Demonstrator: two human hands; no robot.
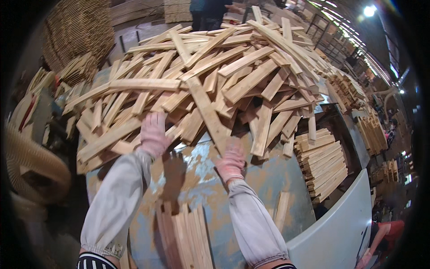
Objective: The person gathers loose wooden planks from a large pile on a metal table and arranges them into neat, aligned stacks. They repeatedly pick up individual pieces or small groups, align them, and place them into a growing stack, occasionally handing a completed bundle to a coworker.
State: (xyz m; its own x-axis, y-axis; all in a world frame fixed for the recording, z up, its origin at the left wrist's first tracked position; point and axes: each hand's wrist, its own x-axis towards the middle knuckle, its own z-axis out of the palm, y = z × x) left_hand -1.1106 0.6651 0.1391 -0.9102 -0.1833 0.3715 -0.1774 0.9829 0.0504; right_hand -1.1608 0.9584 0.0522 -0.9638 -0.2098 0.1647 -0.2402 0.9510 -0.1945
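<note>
A large heap of loose wooden slats (251, 60) lies jumbled on a worn blue-grey table (215, 188). My left hand (154, 135), in a pink glove, rests at the heap's near left edge. Its fingers stretch forward against the slats, and the tips are partly lost among them. To its right, my gloved right hand (231, 160) is closed around the near end of a long slat (207, 110) that slants up and left over the heap. Between my forearms, a row of slats (190, 235) lies side by side at the table's near edge.
Right of the table is a neat stack of slats (321, 163), behind a curved pale panel (336, 224). A coiled ribbed hose (38, 166) stands at left. Tall wood stacks (78, 33) rise behind it. One person stands beyond the heap, another at lower right.
</note>
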